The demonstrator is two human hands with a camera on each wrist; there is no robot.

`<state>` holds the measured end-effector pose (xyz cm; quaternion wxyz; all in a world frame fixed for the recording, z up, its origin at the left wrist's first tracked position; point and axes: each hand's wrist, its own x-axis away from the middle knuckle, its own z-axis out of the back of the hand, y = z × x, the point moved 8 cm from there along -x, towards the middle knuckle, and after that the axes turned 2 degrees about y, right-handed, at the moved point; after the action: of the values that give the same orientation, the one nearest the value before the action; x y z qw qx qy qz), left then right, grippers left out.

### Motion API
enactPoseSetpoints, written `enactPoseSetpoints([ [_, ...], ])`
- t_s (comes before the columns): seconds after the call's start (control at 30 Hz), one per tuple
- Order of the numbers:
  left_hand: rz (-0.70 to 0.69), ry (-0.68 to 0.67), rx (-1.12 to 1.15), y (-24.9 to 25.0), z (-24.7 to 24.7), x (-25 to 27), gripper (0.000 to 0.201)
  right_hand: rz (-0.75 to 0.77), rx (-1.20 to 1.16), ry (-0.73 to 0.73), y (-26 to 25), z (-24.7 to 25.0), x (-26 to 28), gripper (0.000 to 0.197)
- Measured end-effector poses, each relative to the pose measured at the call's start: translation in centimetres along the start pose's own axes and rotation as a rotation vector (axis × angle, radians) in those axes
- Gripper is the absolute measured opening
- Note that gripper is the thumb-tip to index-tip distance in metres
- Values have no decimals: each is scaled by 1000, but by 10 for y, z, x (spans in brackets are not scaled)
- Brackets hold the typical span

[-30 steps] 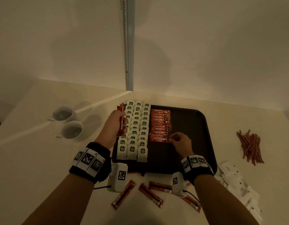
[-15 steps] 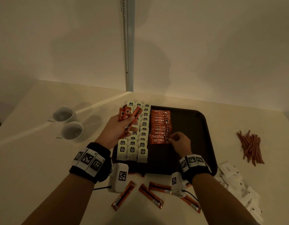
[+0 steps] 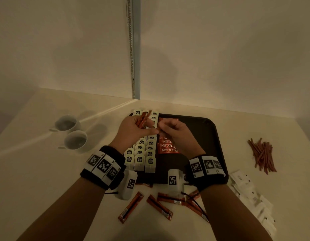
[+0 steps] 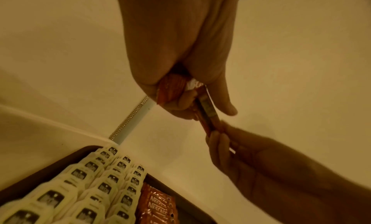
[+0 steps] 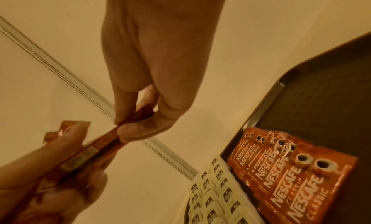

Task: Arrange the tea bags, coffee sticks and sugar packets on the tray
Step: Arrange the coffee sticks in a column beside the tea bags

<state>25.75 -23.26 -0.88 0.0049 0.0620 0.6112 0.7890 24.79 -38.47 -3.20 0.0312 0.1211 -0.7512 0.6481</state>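
A dark tray point(image 3: 211, 136) holds rows of white tea bags point(image 3: 140, 159) on its left side. Beside them lies a column of red Nescafe coffee sticks point(image 3: 167, 147). Above the tea bags my left hand point(image 3: 142, 126) grips a small bundle of coffee sticks point(image 3: 143, 119). My right hand point(image 3: 168, 127) meets it and pinches the end of one stick point(image 4: 206, 114) that pokes out of the bundle. In the right wrist view, thumb and fingers of my right hand point(image 5: 136, 121) close on that stick point(image 5: 108, 141). My left hand point(image 5: 60, 171) holds its other end.
Several loose coffee sticks point(image 3: 130, 206) lie on the table in front of the tray. White sugar packets point(image 3: 251, 193) are heaped at the right, with a pile of thin red-brown sticks point(image 3: 262, 155) beyond them. Two white cups point(image 3: 76, 140) stand at the left.
My right hand left the coffee row on the tray and rose up-left to the bundle, pinching one stick. My left hand turned the bundle toward it.
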Motion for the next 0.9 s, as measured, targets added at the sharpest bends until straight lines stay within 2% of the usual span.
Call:
enactPoseSetpoints([
  [0.1, 92, 79, 186, -8, 10, 5, 10, 25, 22, 26, 0, 5, 5, 17],
  [0.17, 188, 75, 316, -16, 9, 10, 12, 44, 101, 37, 2, 5, 8, 21],
  [0.23, 220, 80, 372, -18, 7, 14, 14, 57, 127, 48, 1, 2, 11, 22],
  [0.37, 179, 127, 413, -14, 8, 17, 8, 88, 103, 73, -5, -7, 17, 23],
  [0.5, 93, 105, 317, -8, 7, 20, 12, 154, 211, 124, -11, -11, 20, 22],
  [0.73, 39, 92, 313, -2, 10, 23, 14, 191, 195, 122, -24, -8, 23, 14],
  [0.9, 51, 157, 378, -4, 18, 26, 13, 180, 150, 158, -23, 1, 22, 14],
])
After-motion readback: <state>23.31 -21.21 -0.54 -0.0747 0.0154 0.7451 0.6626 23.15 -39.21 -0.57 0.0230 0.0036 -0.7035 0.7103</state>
